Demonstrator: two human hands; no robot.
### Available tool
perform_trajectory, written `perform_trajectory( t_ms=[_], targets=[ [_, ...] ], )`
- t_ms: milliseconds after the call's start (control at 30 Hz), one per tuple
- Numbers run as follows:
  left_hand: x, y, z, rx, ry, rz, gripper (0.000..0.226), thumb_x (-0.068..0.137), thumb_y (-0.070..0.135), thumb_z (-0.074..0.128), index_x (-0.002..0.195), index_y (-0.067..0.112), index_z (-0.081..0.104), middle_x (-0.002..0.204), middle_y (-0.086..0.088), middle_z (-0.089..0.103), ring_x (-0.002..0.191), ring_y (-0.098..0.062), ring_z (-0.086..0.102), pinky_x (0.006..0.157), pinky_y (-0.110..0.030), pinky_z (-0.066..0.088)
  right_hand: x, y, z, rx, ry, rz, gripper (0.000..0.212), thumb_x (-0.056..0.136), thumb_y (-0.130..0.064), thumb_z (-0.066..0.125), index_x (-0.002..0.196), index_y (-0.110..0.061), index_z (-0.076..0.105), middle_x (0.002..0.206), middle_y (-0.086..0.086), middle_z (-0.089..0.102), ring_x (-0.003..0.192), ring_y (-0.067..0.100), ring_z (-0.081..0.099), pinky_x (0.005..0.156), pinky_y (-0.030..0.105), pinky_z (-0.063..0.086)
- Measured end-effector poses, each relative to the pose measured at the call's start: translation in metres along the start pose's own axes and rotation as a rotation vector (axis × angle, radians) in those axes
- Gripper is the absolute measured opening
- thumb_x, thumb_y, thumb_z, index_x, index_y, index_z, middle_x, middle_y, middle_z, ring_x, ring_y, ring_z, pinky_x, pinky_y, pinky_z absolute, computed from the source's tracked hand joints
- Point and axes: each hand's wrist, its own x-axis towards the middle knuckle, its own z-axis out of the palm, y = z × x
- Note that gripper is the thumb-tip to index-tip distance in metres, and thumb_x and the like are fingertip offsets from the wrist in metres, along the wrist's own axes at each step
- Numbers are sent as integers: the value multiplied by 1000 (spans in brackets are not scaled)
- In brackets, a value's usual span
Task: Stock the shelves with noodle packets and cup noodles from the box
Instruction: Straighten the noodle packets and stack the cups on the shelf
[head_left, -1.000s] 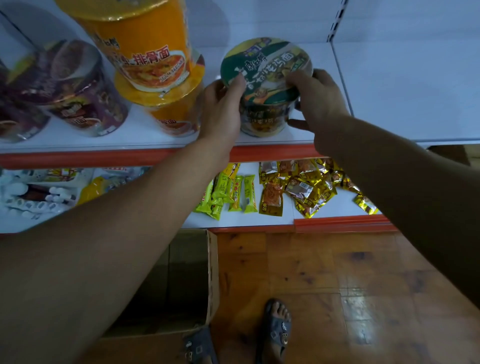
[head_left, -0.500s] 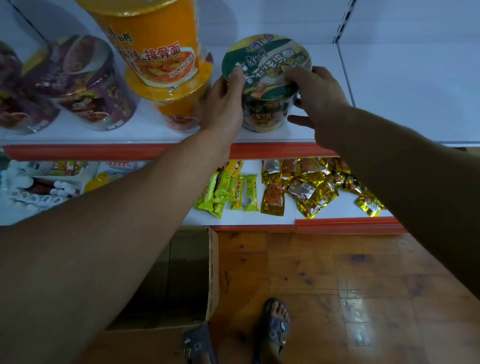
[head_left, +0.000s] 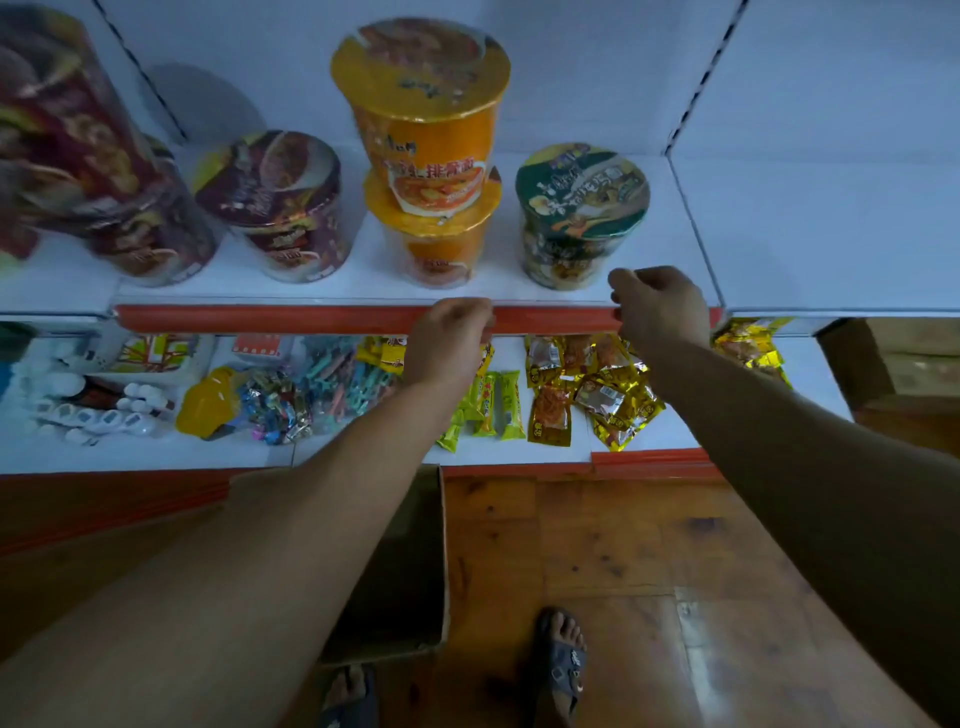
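Hovering left hand (head_left: 451, 338), right hand (head_left: 658, 307), grips loosely curled, empty

Gold snack sachets (head_left: 618, 400) lie beside green-yellow bars (head_left: 496, 405) above the wooden floor (head_left: 597, 545).

There is a single head view, worn at standing height and tipped forward and steeply down, facing the shelving square on. The upper shelf (head_left: 769, 249) runs across mid-frame within arm's reach, its red front edge behind the left hand (head_left: 449, 338) and right hand (head_left: 657, 306). Below it come the lower shelf (head_left: 130, 457), the wooden floor (head_left: 597, 545) and the sandalled feet (head_left: 563, 660) at the bottom edge. The wide lens bows the shelf edges.
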Motion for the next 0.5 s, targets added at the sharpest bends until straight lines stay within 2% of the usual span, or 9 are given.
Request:
perform_trajectory(
  t_ms=[67,133,233,300,367,467,500],
  targets=[
    [-3,-15,-27,38,-15,-15,18,72,44,59,74,27,66,94,-2,74,98,-26,68,92,-50,53,-27,2,20,-63,-10,-11,24,84,-37,57,99,-20,66,87,-2,68,85,22,65,77,38,54],
    [-4,-36,-58,87,-27,-23,10,84,37,64,80,28,67,92,1,72,97,-24,67,91,-45,54,-55,8,47,-147,-44,-20,18,86,-35,58,97,-23,67,81,-4,64,85,22,62,70,28,43],
    [-6,-74,-110,207,-86,-35,8,91,32,62,96,28,68,98,5,69,97,-18,65,83,-34,53,-92,21,94,-256,-88,-8,21,86,-40,60,93,-21,67,82,1,65,89,29,63,62,27,35],
    [-7,-99,-145,312,-105,-52,11,92,33,62,99,26,67,99,6,68,92,-14,64,75,-28,49,-113,28,125,-310,-119,10,28,88,-37,59,105,-19,70,94,6,69,94,31,61,66,28,35],
    [-6,-129,-177,388,-95,-83,8,93,30,62,100,26,65,98,6,67,88,-11,62,75,-26,49,-131,39,154,-362,-177,25,29,89,-34,58,111,-18,69,94,5,64,90,30,57,68,28,34],
    [-7,-174,-212,393,-62,-199,10,96,23,60,105,20,62,87,10,58,74,-1,51,52,-7,40,-148,64,190,-435,-268,46,34,89,-35,59,117,-18,66,106,7,67,103,32,60,73,27,36],
    [-5,-192,-222,366,-45,-252,10,96,21,60,105,18,62,84,10,55,72,0,48,49,-5,38,-151,75,201,-452,-294,64,36,89,-36,59,119,-18,65,113,7,68,108,31,60,75,27,36]
  ],
)
